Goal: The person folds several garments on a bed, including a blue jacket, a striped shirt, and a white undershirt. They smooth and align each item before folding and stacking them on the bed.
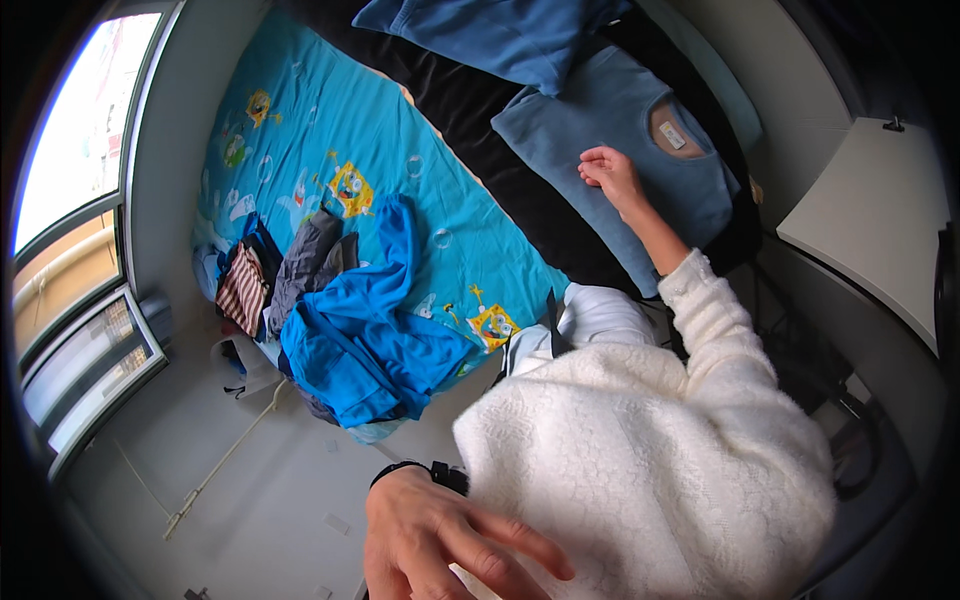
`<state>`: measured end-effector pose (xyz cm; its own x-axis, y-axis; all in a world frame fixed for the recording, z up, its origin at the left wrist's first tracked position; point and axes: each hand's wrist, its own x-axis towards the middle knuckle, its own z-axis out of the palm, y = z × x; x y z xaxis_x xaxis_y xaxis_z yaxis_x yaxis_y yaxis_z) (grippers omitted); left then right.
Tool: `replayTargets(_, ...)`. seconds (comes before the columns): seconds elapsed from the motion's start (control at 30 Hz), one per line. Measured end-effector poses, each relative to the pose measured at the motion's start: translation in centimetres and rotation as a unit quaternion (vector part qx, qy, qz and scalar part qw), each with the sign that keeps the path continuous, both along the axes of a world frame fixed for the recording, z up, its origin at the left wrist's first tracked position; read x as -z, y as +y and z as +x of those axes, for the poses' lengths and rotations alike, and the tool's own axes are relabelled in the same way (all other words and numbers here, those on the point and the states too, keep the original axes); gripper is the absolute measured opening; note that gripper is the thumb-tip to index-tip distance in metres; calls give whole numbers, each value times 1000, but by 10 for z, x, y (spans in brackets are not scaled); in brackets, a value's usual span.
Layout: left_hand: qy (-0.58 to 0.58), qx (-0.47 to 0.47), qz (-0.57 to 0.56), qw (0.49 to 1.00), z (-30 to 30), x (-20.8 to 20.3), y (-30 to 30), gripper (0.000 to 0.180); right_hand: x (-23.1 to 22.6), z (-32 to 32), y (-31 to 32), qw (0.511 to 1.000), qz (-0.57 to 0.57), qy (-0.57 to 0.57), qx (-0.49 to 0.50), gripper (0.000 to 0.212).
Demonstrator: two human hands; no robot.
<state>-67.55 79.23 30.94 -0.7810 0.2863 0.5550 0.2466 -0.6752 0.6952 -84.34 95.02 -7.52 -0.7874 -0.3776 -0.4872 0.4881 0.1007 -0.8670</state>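
A grey-blue sweatshirt (pixel 625 110) lies spread over black fabric at the upper right, its neckline and inside label facing right. Over its lower middle is my right hand (pixel 612 178), fingers fairly straight and close together, gripping nothing; whether it touches the cloth I cannot tell. My left hand (pixel 450 540) is raised close in at the bottom, a black band at its wrist. Its fingers are apart, slightly bent and hold nothing. Beyond the sweatshirt, a darker blue garment (pixel 490 40) overlaps its far edge.
Turquoise cartoon-print bedding (pixel 300 100) covers the bed beside the black fabric (pixel 480 125). A bright blue garment (pixel 350 335), a grey garment (pixel 300 260) and a striped one (pixel 242 290) lie heaped at its left edge. A window (pixel 80 130) stands left; a white panel (pixel 870 215) is right.
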Motion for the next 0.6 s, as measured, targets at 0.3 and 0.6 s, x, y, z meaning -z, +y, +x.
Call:
replayTargets(0.3,8,-93,-19,995,52,-8,-10,20,-4,2,0,999,28,-2,-44,18)
replayTargets(0.6,47,-257,-42,964,146,-10,-35,26,-25,21,-32,991,90,45,-89,18)
